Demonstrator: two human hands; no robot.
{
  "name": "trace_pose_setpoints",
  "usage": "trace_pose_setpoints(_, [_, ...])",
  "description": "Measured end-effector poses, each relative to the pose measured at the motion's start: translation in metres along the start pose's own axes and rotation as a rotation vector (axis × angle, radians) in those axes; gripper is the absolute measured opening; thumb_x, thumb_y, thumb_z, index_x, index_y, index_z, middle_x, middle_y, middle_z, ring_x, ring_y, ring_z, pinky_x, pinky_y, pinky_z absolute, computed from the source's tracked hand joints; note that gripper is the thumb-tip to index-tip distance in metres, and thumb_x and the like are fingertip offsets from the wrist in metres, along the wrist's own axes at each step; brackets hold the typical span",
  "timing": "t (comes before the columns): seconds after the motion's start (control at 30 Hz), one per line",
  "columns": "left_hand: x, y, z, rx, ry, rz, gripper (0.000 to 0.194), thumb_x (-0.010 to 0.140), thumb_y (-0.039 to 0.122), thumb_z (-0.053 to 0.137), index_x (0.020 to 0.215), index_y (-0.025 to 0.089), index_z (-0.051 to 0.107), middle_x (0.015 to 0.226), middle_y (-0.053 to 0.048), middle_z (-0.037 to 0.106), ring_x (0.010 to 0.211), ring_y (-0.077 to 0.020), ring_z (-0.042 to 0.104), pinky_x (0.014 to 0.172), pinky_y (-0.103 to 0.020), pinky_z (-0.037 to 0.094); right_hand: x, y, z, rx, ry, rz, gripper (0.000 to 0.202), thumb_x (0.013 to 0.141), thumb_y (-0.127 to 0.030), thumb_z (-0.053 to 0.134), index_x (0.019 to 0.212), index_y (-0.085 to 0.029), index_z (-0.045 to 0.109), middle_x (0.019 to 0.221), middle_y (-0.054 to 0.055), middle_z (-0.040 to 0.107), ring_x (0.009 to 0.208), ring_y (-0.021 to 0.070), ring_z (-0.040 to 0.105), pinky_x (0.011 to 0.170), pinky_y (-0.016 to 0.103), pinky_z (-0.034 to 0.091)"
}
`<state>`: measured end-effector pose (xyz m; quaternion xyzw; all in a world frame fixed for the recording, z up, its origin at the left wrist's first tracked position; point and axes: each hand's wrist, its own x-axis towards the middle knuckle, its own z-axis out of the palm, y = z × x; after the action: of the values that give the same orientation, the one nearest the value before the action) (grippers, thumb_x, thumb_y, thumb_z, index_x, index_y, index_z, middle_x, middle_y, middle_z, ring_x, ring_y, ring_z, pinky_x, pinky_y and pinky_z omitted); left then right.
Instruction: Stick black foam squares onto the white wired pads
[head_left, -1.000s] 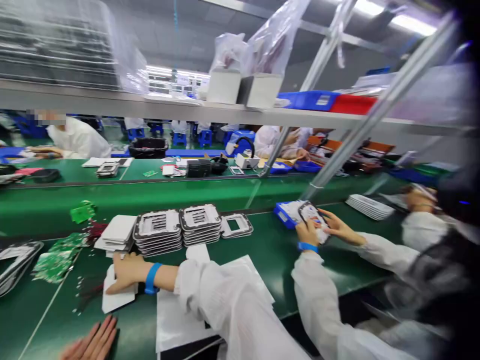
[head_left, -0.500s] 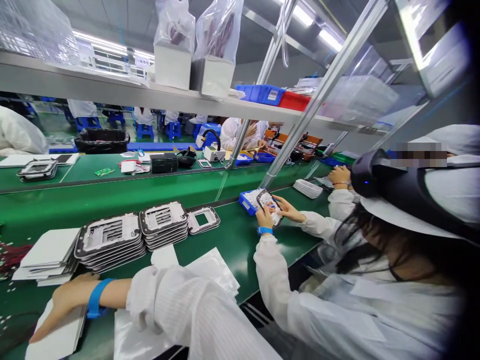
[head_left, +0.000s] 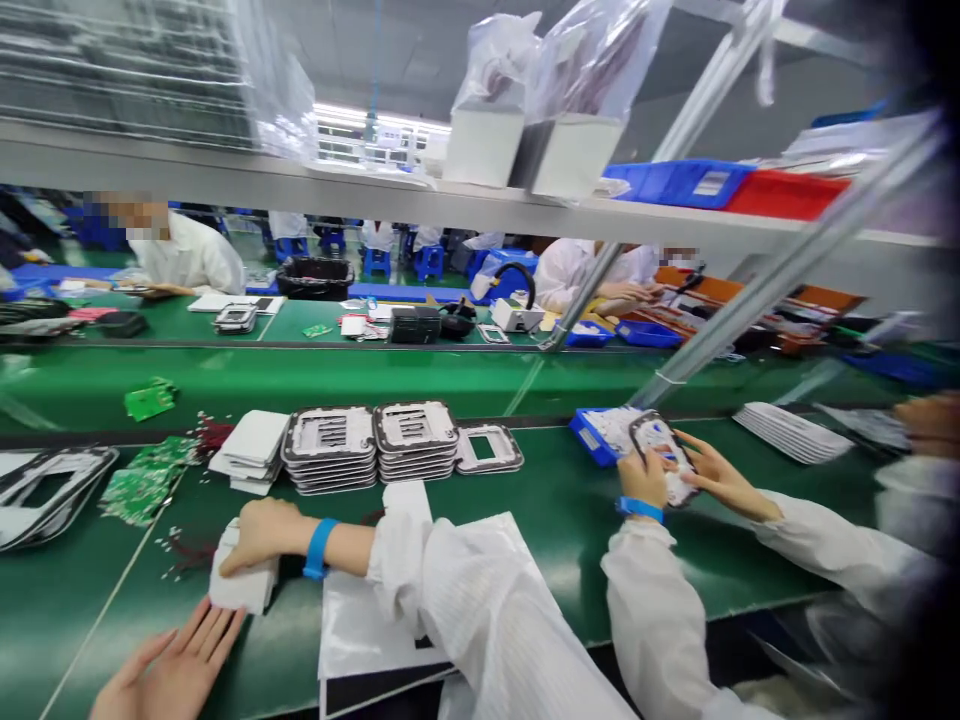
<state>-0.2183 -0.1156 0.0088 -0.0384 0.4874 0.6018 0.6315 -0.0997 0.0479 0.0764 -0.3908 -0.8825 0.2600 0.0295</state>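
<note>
My right hand (head_left: 268, 535), with a blue wristband, is closed on a small stack of white plates (head_left: 244, 590) lying on the green bench. Just below it, my left hand (head_left: 176, 660) lies palm up with its fingers spread, the fingertips by the stack's lower edge. Behind them sits another pile of white plates (head_left: 251, 445). To its right stand two stacks of black-rimmed frames (head_left: 330, 450) and a single frame (head_left: 510, 450). Red wires (head_left: 191, 550) lie left of my right hand.
Green circuit boards (head_left: 146, 480) and more frames (head_left: 52, 490) lie at the left. White sheets (head_left: 360, 620) sit under my right sleeve. At the right, a co-worker's hands (head_left: 675, 470) hold a frame beside a blue bin (head_left: 592, 440). A shelf (head_left: 375, 195) crosses above.
The view has turned left, so the bench items sit farther right. My left hand has come into view at the bottom. My right hand is still on the white plates.
</note>
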Motion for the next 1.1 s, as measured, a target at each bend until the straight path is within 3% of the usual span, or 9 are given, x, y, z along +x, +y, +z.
trace_pose_setpoints(0.1, [-0.019,-0.002,0.019,-0.061,0.0,0.079,0.068,0.073,0.006,0.047,0.14,0.002,0.038,0.12,-0.024,0.065,0.121,-0.033,0.058,0.105,-0.055,0.042,-0.018,-0.007,-0.007,-0.096,-0.027,-0.064,0.056,0.064,-0.057,0.073,0.096,-0.011,0.068,0.093,0.015,0.074,0.081,0.0303,0.072,0.06,0.037,0.058])
trace_pose_setpoints(0.17, [-0.024,-0.004,0.027,-0.064,0.033,0.105,0.059,0.073,0.004,0.047,0.133,0.002,0.046,0.121,-0.025,0.064,0.12,-0.0327,0.059,0.106,-0.053,0.043,-0.027,-0.01,-0.009,-0.151,-0.005,-0.113,0.052,0.078,-0.05,0.068,0.112,-0.011,0.061,0.105,0.014,0.07,0.091,0.0267,0.069,0.075,0.041,0.057])
trace_pose_setpoints(0.23, [-0.024,-0.008,0.029,-0.062,0.087,0.119,0.05,0.075,0.002,0.046,0.124,0.005,0.051,0.122,-0.024,0.064,0.118,-0.0312,0.06,0.106,-0.05,0.044,-0.034,-0.012,-0.008,-0.195,-0.001,-0.149,0.041,0.09,-0.044,0.061,0.117,-0.013,0.058,0.111,0.01,0.066,0.096,0.0227,0.066,0.082,0.042,0.055])
trace_pose_setpoints(0.3, [-0.024,-0.012,0.027,-0.069,0.128,0.124,0.045,0.075,0.0,0.046,0.119,0.008,0.053,0.12,-0.022,0.065,0.115,-0.0297,0.063,0.104,-0.048,0.047,-0.038,-0.015,-0.005,-0.229,-0.016,-0.18,0.037,0.093,-0.041,0.058,0.118,-0.015,0.058,0.113,0.009,0.063,0.098,0.0217,0.064,0.083,0.042,0.054])
trace_pose_setpoints(0.53, [-0.032,-0.025,0.022,-0.064,0.17,0.075,0.04,0.071,-0.005,0.05,0.108,0.012,0.052,0.11,-0.017,0.068,0.097,-0.0246,0.071,0.097,-0.04,0.053,-0.042,-0.028,0.006,-0.269,-0.119,-0.176,0.034,0.093,-0.035,0.06,0.12,-0.015,0.057,0.117,0.009,0.061,0.101,0.0227,0.062,0.086,0.044,0.053])
trace_pose_setpoints(0.77, [-0.037,-0.024,0.021,-0.071,0.149,0.054,0.038,0.076,0.0,0.053,0.112,0.012,0.048,0.109,-0.018,0.067,0.093,-0.0238,0.072,0.094,-0.038,0.054,-0.028,-0.017,-0.016,-0.065,-0.2,-0.008,0.028,0.092,-0.037,0.061,0.109,-0.014,0.062,0.106,0.007,0.065,0.092,0.0198,0.065,0.081,0.04,0.054])
trace_pose_setpoints(0.83, [-0.038,-0.024,0.027,-0.075,0.116,0.068,0.043,0.079,0.003,0.056,0.12,0.014,0.045,0.109,-0.016,0.068,0.093,-0.0238,0.072,0.095,-0.04,0.053,-0.027,-0.013,-0.023,0.058,-0.236,0.016,0.03,0.089,-0.04,0.065,0.102,-0.013,0.063,0.097,0.005,0.067,0.082,0.0169,0.066,0.072,0.034,0.055])
trace_pose_setpoints(0.97, [-0.045,-0.025,0.049,-0.079,-0.024,0.114,0.06,0.08,0.012,0.064,0.134,0.019,0.039,0.113,-0.015,0.069,0.091,-0.028,0.072,0.092,-0.05,0.054,-0.033,-0.015,-0.035,0.298,-0.276,0.056,0.043,0.068,-0.046,0.08,0.09,-0.012,0.065,0.082,0.001,0.069,0.068,0.0129,0.063,0.053,0.021,0.047])
trace_pose_setpoints(1.1, [-0.049,-0.024,0.075,-0.01,-0.087,0.231,0.082,0.069,0.02,0.08,0.139,0.017,0.037,0.108,-0.014,0.071,0.077,-0.0259,0.072,0.082,-0.048,0.058,-0.039,-0.021,-0.051,0.43,-0.236,0.095,0.05,0.06,-0.043,0.083,0.094,-0.011,0.065,0.086,0.003,0.07,0.071,0.0142,0.062,0.052,0.02,0.043])
